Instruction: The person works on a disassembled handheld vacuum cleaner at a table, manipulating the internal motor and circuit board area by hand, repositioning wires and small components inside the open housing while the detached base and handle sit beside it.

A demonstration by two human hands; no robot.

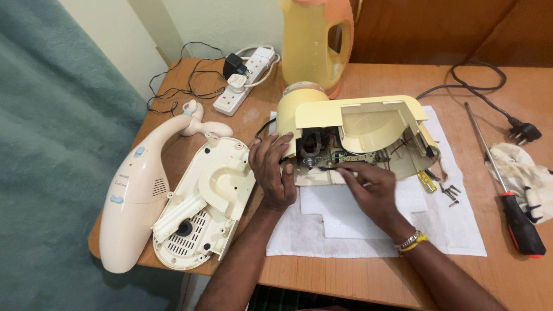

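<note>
Both forearms come up from the near edge of the wooden table (345, 276), over a sheet of white paper (368, 230) spread across it. On that paper rests the opened cream-yellow plastic appliance housing (357, 124), its long axis running left to right and its open side turned toward me, so the motor and wiring inside show.

My left hand (273, 170) curls around the housing's left end, fingers bent against the edge by the motor. My right hand (368, 187) pinches at something thin and dark along the lower front edge (too small for me to tell what it is), fingertips drawn together.

Left of my hands lies a cream plastic base plate with a grille (201, 207), and beyond it a cream handheld vacuum body (138, 190). A few loose dark screws (450, 193) sit on the paper at the right. Further right, a long screwdriver with a red and black handle (507, 196) lies beside a crumpled cloth (530, 175).
</note>
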